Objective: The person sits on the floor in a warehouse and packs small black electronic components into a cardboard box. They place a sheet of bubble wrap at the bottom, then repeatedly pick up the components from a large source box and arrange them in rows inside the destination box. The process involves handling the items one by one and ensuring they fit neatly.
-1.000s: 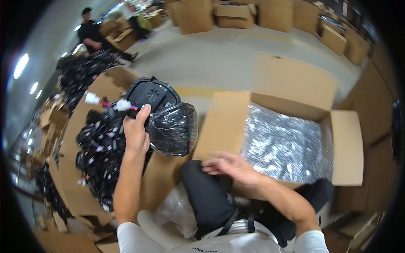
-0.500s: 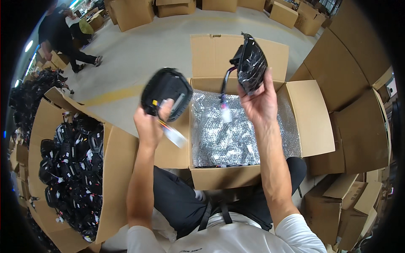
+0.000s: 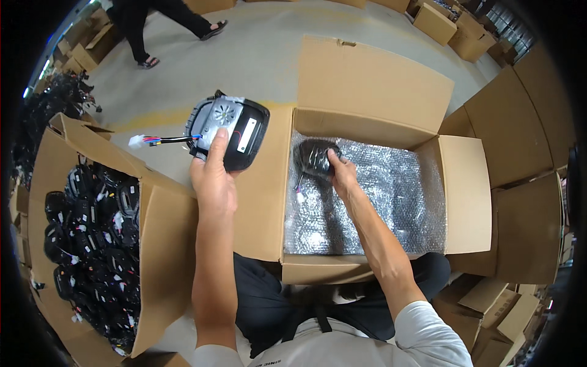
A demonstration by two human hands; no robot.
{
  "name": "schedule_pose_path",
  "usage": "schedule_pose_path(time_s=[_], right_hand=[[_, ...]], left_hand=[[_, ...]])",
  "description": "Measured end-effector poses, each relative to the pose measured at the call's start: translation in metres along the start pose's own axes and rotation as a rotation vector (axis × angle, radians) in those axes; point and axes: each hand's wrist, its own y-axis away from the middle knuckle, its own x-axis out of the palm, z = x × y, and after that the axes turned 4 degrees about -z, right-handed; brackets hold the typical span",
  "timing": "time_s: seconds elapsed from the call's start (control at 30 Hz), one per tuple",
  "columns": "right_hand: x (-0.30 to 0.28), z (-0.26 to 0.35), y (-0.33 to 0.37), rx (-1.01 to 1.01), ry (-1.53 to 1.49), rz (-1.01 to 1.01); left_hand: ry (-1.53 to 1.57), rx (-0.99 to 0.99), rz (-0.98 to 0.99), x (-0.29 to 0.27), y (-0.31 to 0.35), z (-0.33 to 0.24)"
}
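My left hand grips a black plastic electronic unit, raised left of the open cardboard box. Its back faces me, showing a grey plate with a round vented pattern and a white label. A short bundle of coloured wires with a white connector sticks out to its left. Inside the box, at the far left corner, my right hand is closed on a second black unit, which has a shiny surface. That unit's wire and white plug hang down over the silver bubble wrap covering the contents.
At left stands a tall carton holding many similar black units with white plugs. Stacked cartons rise on the right, with opened smaller ones below. A person walks on the floor at the upper left.
My right hand has lowered its unit from above the box onto the bubble wrap. The left unit has turned over, its wires now pointing left. The walking person has moved right.
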Motion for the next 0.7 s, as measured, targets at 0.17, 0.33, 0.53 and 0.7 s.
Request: schedule_pose_path(time_s=[0.17, 0.33, 0.53, 0.7], right_hand=[[0.009, -0.004, -0.035, -0.051, -0.077, 0.137], [0.007, -0.036, -0.062, -0.158, 0.602, -0.134], [0.015, -0.011, -0.042, -0.402, 1.185, -0.256], [0.067, 0.053, 0.042, -0.803, 0.537, 0.159]], left_hand=[[0.019, -0.063, 0.05, 0.008, 0.002, 0.004], [0.054, -0.168, 0.126, 0.014, 0.003, 0.009], [0.01, -0.176, 0.151, 0.02, 0.004, 0.017], [0.036, -0.364, 0.28, 0.009, 0.0, 0.021]])
